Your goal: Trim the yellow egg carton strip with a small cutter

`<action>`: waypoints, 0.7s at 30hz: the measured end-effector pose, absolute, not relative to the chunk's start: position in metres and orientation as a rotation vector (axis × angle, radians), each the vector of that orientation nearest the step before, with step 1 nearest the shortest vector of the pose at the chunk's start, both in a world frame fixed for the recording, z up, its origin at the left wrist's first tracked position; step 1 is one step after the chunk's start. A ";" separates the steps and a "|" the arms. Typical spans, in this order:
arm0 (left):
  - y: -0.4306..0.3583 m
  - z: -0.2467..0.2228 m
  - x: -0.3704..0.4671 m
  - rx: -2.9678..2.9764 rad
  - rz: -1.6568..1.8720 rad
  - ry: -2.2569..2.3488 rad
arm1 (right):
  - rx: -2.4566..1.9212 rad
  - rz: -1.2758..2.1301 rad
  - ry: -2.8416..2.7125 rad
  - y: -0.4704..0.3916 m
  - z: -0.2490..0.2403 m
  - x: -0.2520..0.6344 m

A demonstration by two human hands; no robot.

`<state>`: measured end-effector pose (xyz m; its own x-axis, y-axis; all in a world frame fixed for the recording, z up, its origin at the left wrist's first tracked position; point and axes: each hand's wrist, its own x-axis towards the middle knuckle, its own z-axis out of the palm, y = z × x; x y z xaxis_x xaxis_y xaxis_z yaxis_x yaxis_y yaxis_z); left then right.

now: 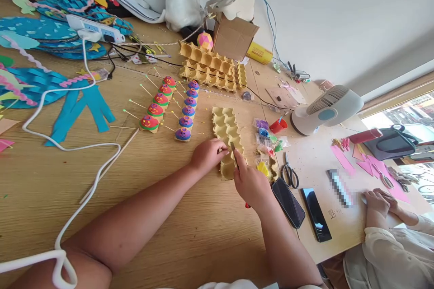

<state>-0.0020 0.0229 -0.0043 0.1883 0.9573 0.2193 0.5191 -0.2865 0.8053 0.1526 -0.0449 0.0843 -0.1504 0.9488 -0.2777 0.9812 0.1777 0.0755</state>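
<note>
A yellowish egg carton piece [225,119] with two rows of cups lies in front of me. My left hand [207,157] is closed on its left edge, fingers pinched on the rim. In my right hand [250,183] is a cutting tool with a dark blade [233,147] over the carton's cups; a bit of red shows below the hand. To the left stand a row of red and green painted cups [155,109] and a row of purple and blue ones [188,111], both with faces and thin sticks.
More egg cartons [208,70] lie behind. On the right are clay bags [262,133], a red cup [278,125], scissors [289,171], two phones [289,203] and a fan [325,110]. Another person's hands [379,202] rest at the far right. A white cable [98,176] crosses the left.
</note>
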 end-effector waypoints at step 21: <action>0.020 -0.001 -0.002 1.883 0.978 1.408 | 1.764 -0.127 2.139 -0.043 0.088 0.146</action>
